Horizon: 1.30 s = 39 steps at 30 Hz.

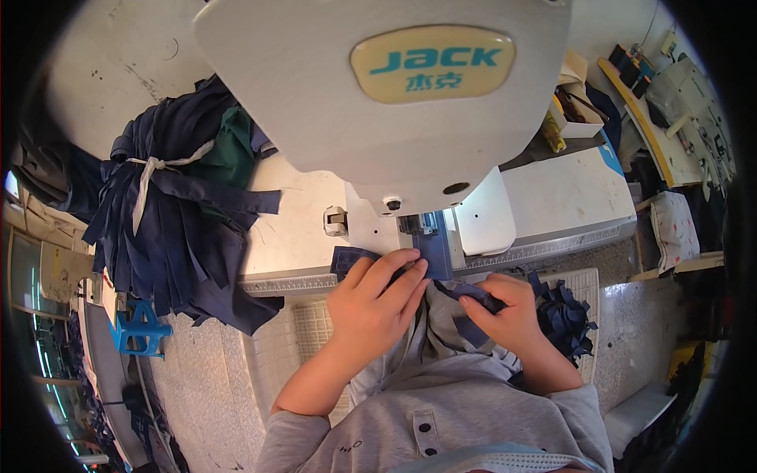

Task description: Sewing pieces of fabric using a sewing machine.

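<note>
Here your left hand (377, 299) lies flat, fingers spread, pressing a dark blue fabric piece (356, 258) onto the bench (292, 236) just in front of the sewing machine (394, 102), its fingertips beside the presser foot (419, 226). Your right hand (509, 311) is just to the right, its grip pinching the trailing end of a navy strip (471, 293) between thumb and fingers. A tied bundle of navy strips (177, 221) lies well apart on the left.
</note>
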Tool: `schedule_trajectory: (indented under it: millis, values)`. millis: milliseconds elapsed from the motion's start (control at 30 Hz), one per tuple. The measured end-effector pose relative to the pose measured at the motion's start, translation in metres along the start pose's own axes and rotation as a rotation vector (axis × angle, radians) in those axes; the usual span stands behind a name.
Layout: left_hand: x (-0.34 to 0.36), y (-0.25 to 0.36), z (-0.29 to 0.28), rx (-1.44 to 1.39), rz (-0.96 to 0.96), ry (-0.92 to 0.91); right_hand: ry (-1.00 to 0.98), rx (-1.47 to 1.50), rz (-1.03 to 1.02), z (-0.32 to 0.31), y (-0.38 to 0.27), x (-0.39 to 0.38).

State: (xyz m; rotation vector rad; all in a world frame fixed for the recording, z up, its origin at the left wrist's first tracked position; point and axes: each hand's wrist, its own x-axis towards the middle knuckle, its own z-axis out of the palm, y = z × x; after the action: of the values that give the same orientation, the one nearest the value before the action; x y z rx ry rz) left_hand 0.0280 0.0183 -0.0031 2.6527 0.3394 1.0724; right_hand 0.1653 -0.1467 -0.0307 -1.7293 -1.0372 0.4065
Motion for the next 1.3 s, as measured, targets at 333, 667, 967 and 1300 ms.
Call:
schedule_trajectory:
  millis: [333,667,967,1300]
  values:
    - [0.002,0.000,0.004,-0.014,-0.022,0.021,0.285,-0.523,-0.308,-0.006,-0.059,0.009]
    - [0.004,-0.006,0.010,0.040,0.045,0.055,0.396,-0.453,-0.388,0.004,-0.027,0.017]
    - [0.008,-0.006,0.015,0.038,0.057,0.058,0.339,-0.400,-0.350,0.001,-0.017,0.020]
    - [0.013,-0.003,0.014,0.054,0.012,0.024,0.291,-0.355,-0.331,-0.005,-0.017,0.021]
